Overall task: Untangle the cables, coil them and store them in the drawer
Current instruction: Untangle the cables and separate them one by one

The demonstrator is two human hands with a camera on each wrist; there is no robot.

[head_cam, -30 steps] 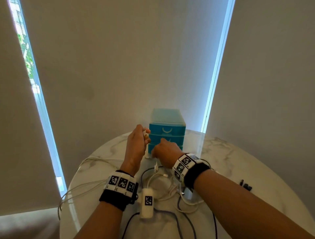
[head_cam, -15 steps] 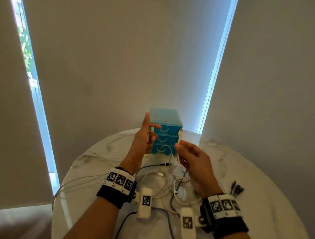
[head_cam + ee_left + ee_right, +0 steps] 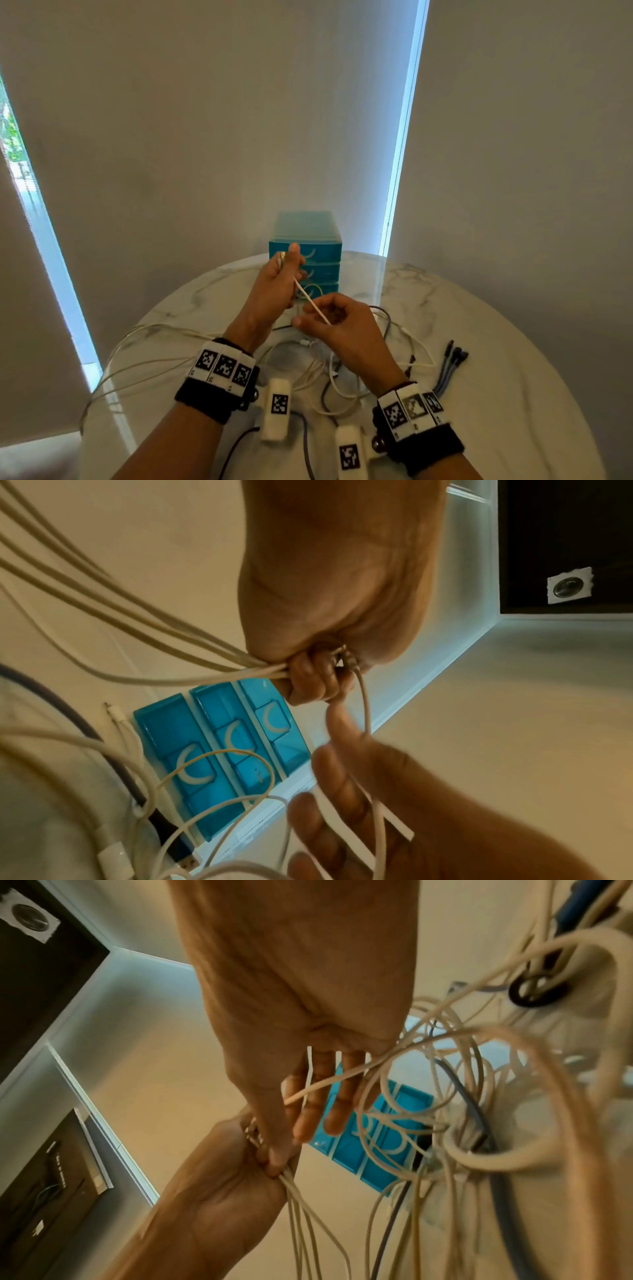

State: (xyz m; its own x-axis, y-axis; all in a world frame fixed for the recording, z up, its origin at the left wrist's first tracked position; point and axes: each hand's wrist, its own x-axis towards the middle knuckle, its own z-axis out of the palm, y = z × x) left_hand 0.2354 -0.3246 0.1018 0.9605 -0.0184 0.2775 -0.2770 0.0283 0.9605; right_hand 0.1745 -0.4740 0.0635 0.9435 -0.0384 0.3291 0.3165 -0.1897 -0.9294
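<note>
Left hand (image 3: 277, 284) fisted round white cable (image 3: 312, 303) strands at frame centre, right hand (image 3: 337, 325) pinching same cable just below, blue drawers (image 3: 320, 255) partly hidden behind hands, cable tangle (image 3: 329, 370) on table (image 3: 513, 394), dark plugs (image 3: 454, 354) right.

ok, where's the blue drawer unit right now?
In the head view the blue drawer unit stands at the table's far edge, centre, just behind the left hand; all three drawers look closed.

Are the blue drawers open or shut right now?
Shut. All three fronts of the blue drawer unit sit flush in the wrist views, none pulled out; a white cable loops across them.
</note>
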